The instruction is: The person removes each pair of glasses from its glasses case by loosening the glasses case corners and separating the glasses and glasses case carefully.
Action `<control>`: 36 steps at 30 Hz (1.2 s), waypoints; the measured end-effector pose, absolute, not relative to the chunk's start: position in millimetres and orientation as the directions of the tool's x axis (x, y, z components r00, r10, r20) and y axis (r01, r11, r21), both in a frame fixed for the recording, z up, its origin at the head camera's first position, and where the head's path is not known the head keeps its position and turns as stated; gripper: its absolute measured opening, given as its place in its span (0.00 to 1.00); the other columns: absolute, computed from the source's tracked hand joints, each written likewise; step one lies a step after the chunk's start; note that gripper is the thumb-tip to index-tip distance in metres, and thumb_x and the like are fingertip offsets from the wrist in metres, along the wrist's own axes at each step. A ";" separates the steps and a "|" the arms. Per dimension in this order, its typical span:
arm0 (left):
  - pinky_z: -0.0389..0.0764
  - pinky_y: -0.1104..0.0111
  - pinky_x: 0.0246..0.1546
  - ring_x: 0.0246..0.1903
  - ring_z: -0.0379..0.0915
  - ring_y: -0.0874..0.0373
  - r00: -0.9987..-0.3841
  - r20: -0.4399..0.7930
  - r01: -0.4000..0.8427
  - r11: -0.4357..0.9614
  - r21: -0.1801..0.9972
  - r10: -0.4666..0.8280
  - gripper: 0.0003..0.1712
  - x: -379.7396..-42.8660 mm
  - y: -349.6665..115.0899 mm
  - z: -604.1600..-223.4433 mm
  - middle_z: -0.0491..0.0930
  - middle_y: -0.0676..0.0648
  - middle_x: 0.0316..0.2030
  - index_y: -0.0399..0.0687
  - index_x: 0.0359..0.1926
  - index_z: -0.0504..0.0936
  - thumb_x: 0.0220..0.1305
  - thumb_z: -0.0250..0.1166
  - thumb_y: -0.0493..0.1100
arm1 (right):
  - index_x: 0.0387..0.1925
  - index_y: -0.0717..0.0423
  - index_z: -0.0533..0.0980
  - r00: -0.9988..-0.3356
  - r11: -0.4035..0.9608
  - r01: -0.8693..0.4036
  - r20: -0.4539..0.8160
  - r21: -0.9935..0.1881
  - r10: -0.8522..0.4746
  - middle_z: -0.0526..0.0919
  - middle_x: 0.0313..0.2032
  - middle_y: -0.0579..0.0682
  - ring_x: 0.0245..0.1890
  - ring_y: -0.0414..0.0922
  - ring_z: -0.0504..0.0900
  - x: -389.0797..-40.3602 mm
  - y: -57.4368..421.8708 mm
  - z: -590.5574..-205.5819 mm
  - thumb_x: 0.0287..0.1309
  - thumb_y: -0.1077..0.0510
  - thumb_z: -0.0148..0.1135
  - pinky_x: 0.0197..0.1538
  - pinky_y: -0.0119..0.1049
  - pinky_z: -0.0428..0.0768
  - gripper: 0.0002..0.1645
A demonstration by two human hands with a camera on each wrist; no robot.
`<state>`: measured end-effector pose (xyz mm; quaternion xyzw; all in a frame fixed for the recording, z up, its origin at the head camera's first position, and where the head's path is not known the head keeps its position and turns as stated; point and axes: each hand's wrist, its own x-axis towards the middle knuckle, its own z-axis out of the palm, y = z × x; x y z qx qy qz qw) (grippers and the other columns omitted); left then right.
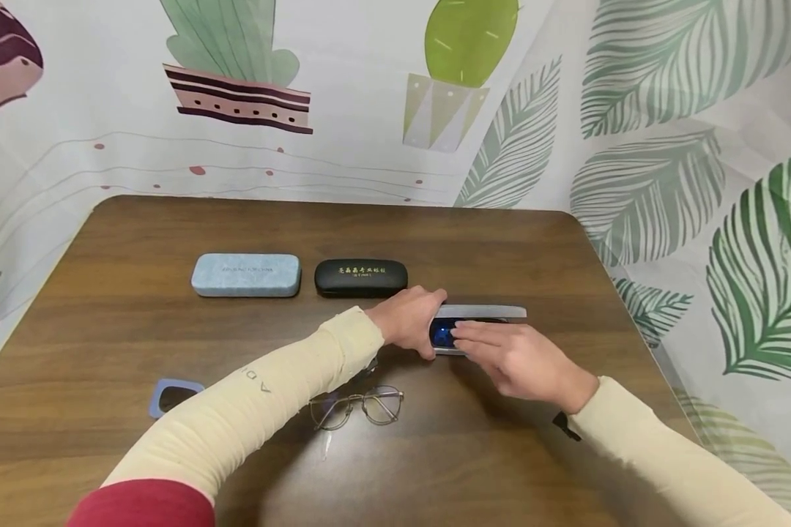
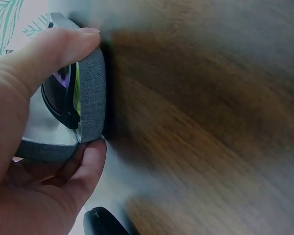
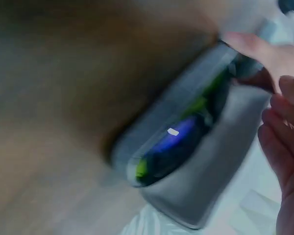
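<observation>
A grey fabric eyeglass case [image 1: 488, 312] lies with its lid raised on the right half of the table. Dark sunglasses [image 3: 179, 142] with a blue-purple reflection rest inside it, over something yellow-green. My left hand [image 1: 409, 316] grips the case's left end; in the left wrist view its thumb [image 2: 63, 46] is on the near wall and its fingers are at the hinge side. My right hand [image 1: 524, 359] reaches over the case from the right, fingers straight and together, their tips overlapping the sunglasses in the head view. In the right wrist view its fingers [image 3: 284, 142] appear beside the lid.
Behind on the table stand a light-blue eyeglass case [image 1: 246, 276] and a black one [image 1: 361, 278] with gold lettering, both closed. Thin-framed eyeglasses [image 1: 377, 406] lie nearer, beside my left forearm. Blue-framed sunglasses [image 1: 174, 395] are partly hidden behind that forearm. A patterned cloth [image 1: 349, 161] hangs behind the table.
</observation>
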<state>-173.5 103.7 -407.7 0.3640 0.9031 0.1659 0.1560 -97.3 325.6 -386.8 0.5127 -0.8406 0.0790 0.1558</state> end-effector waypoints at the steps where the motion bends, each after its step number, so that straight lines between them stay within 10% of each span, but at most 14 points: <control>1: 0.86 0.66 0.50 0.41 0.82 0.56 -0.687 -0.164 0.604 0.682 0.412 0.708 0.46 -173.2 103.8 -407.0 0.85 0.45 0.48 0.45 0.60 0.73 0.44 0.86 0.55 | 0.52 0.63 0.84 -0.423 0.463 -0.885 0.324 0.054 -0.846 0.89 0.54 0.58 0.56 0.52 0.88 -96.1 326.2 -391.0 0.48 0.69 0.73 0.57 0.48 0.85 0.25; 11: 0.85 0.67 0.48 0.40 0.82 0.57 -0.688 -0.181 0.588 0.686 0.430 0.703 0.46 -175.0 102.0 -408.7 0.86 0.46 0.47 0.45 0.60 0.73 0.44 0.86 0.54 | 0.53 0.67 0.78 -0.702 0.744 -0.646 0.249 0.171 -0.667 0.87 0.39 0.57 0.37 0.52 0.87 -97.6 317.4 -423.4 0.55 0.66 0.66 0.43 0.45 0.87 0.22; 21: 0.85 0.67 0.46 0.39 0.82 0.56 -0.680 -0.157 0.607 0.670 0.427 0.716 0.43 -175.2 102.6 -408.2 0.86 0.46 0.45 0.44 0.57 0.74 0.44 0.85 0.53 | 0.31 0.59 0.78 -0.712 0.807 -0.579 0.409 0.119 -0.571 0.80 0.22 0.51 0.22 0.48 0.81 -100.2 307.4 -427.7 0.53 0.68 0.65 0.25 0.43 0.81 0.04; 36: 0.84 0.68 0.44 0.38 0.81 0.56 -0.674 -0.138 0.622 0.658 0.424 0.726 0.40 -177.3 102.5 -409.7 0.86 0.48 0.43 0.44 0.54 0.76 0.42 0.86 0.52 | 0.35 0.63 0.85 -0.626 0.788 -0.610 0.561 0.081 -0.542 0.90 0.31 0.54 0.30 0.50 0.89 -93.7 311.4 -425.1 0.46 0.71 0.63 0.30 0.45 0.86 0.12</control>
